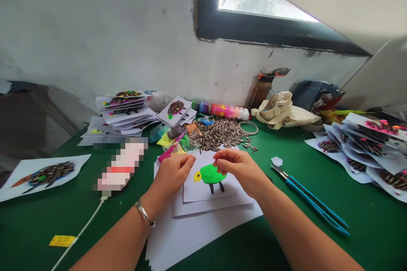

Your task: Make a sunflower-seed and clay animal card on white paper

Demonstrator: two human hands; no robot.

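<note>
My left hand (pixel 174 174) is closed above the left edge of a small white sheet, thumb pressed to the bent fingers. Over the sheet's right side, my right hand (pixel 240 170) is closed in a pinch. Whatever either hand may hold is too small or hidden. Between them, on the sheet (pixel 197 194), lies a flat green clay animal (pixel 211 174) with a yellow head and two dark legs; the right fingers partly cover its right end. Larger white sheets (pixel 190 237) are stacked beneath. Sunflower seeds (pixel 219 133) lie in a heap just beyond.
Blue-handled tweezers (pixel 313 197) lie right, by a white scrap (pixel 276 161). Packets of coloured clay (pixel 173 137) sit behind the left hand. Stacked seed pictures stand left (pixel 127 114) and right (pixel 365 148). A bottle (pixel 261 89) and cloth bag (pixel 280 110) are at the back.
</note>
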